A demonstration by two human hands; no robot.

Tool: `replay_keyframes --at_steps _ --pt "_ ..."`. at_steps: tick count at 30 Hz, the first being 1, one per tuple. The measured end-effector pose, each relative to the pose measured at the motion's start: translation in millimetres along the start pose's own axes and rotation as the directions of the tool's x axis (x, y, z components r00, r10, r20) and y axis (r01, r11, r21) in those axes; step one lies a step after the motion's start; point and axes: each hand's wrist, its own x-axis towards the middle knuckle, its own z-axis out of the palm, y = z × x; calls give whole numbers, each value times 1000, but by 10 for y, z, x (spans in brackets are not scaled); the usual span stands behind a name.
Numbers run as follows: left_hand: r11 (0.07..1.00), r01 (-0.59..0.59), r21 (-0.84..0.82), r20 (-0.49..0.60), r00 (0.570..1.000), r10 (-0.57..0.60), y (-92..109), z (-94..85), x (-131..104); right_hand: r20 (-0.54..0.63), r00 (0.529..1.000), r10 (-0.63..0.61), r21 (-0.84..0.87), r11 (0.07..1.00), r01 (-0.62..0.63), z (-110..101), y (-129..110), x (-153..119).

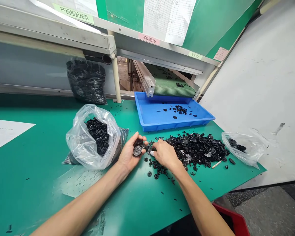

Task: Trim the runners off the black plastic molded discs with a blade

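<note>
In the palm of my left hand [130, 151] lie several round black plastic discs [137, 151], with the fingers curled around them. My right hand [165, 153] reaches into the near left side of a pile of small black plastic parts [196, 147]. Its fingers bend down among the pieces, and a white wrap covers one fingertip. Whether those fingers pinch a part is hidden. Left of my left hand stands an open clear plastic bag [82, 149] filled with black parts.
Behind the pile, a blue tray [157, 126] with scattered parts sits under the end of a green conveyor belt [173, 83]. A tied-up bag of black parts [87, 82] stands at the back left. At right lie another clear bag [250, 147] and a thin pale stick [216, 164].
</note>
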Motion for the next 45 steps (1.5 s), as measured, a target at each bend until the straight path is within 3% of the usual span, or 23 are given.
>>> replay_keyframes --at_steps 6,14,19,25,29,35,38,43,45 --pt "998 -46 33 51 998 44 -9 -56 33 31 999 8 46 999 -9 -65 23 -24" --pt "955 -104 278 110 991 76 -40 -66 24 -80 997 5 234 972 14 78 -16 18" --pt "825 -119 553 140 989 48 -140 -50 -34 -211 975 68 474 879 41 109 165 -109" --pt "637 -139 758 234 970 -67 -284 9 -160 -250 950 185 758 648 74 159 252 -260" --pt "564 -160 810 276 953 -127 -330 17 -217 -238 962 136 821 557 125 143 270 -416" --pt "462 -149 874 298 916 -269 -277 32 -246 -194 981 -18 816 552 172 71 381 -591" --pt "447 -137 884 283 917 -280 -261 47 -253 -224 973 -54 802 557 216 93 361 -613" --pt "535 -35 844 235 921 -311 -320 37 -252 -203 975 94 873 468 137 159 283 -562" --pt "626 36 779 201 931 -304 -349 20 -229 -200 978 57 813 567 133 160 313 -500"
